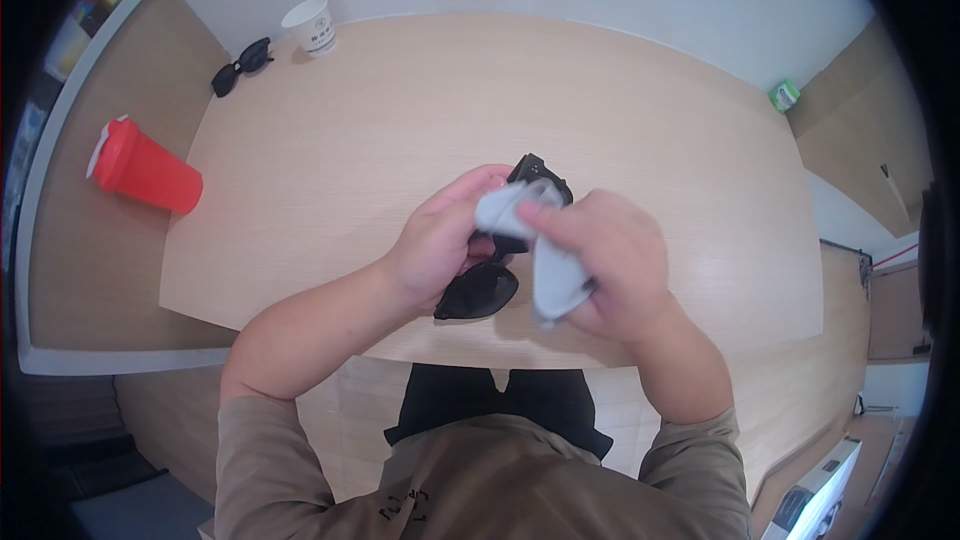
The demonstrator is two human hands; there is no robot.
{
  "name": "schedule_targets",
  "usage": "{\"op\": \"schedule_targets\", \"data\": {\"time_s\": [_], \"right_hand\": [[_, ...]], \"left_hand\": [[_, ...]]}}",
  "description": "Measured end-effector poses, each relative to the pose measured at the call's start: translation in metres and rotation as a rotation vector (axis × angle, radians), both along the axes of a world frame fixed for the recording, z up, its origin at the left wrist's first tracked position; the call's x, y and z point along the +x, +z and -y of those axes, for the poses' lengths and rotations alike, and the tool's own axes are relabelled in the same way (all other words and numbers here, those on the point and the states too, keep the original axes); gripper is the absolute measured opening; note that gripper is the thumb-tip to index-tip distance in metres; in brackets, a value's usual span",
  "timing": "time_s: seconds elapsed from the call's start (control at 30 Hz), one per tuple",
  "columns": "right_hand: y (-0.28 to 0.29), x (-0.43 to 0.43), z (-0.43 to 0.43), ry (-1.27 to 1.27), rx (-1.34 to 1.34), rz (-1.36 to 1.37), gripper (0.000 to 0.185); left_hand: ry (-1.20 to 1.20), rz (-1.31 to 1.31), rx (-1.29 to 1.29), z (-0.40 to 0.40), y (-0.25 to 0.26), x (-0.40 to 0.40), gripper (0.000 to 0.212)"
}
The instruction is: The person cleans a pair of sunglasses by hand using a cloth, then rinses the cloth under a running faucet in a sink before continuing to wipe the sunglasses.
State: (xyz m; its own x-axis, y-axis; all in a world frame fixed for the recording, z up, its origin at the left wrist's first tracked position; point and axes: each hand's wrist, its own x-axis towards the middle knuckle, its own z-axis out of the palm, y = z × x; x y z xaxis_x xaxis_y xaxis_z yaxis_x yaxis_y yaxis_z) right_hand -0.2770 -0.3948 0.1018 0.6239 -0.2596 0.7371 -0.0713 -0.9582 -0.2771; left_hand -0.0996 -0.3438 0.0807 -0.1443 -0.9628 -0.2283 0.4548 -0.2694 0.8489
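My left hand [442, 236] holds a pair of black sunglasses [480, 291] above the front part of the wooden desk [525, 90]. One dark lens hangs toward me; the other is largely covered by a pale grey cloth [561, 281]. With thumb and fingers, my right hand [619, 262] grips this folded cloth, pressing it over the upper lens and frame. The right hand and cloth are slightly blurred. Part of the frame, with a hinge end, shows beyond the cloth.
A red lidded cup [150, 165] stands at the desk's left edge. Behind it lie a second pair of black sunglasses [241, 67] and a white paper cup [311, 26] bearing writing. A small green container [784, 96] sits at the far right corner. A side panel [112, 240] bounds the left.
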Motion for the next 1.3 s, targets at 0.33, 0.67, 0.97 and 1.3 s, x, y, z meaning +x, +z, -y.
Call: {"op": "schedule_targets", "data": {"time_s": [0.33, 0.67, 0.97, 1.3], "right_hand": [[-0.001, 0.001, -0.009, 0.167, 0.063, -0.203, 0.044], [0.000, -0.002, 0.001, -0.098, 0.092, -0.033, 0.044], [0.000, 0.000, -0.007, 0.156, 0.060, -0.127, 0.045], [-0.008, 0.004, -0.008, 0.093, 0.131, -0.016, 0.042]], "left_hand": [[-0.128, -0.286, -0.136, 0.007, -0.008, 0.012, 0.032], [-0.158, -0.216, -0.157, -0.003, -0.005, 0.016, 0.030], [0.092, -0.064, -0.082, 0.001, -0.007, 0.010, 0.032], [0.306, -0.250, 0.041, 0.001, 0.018, -0.010, 0.033]]}}
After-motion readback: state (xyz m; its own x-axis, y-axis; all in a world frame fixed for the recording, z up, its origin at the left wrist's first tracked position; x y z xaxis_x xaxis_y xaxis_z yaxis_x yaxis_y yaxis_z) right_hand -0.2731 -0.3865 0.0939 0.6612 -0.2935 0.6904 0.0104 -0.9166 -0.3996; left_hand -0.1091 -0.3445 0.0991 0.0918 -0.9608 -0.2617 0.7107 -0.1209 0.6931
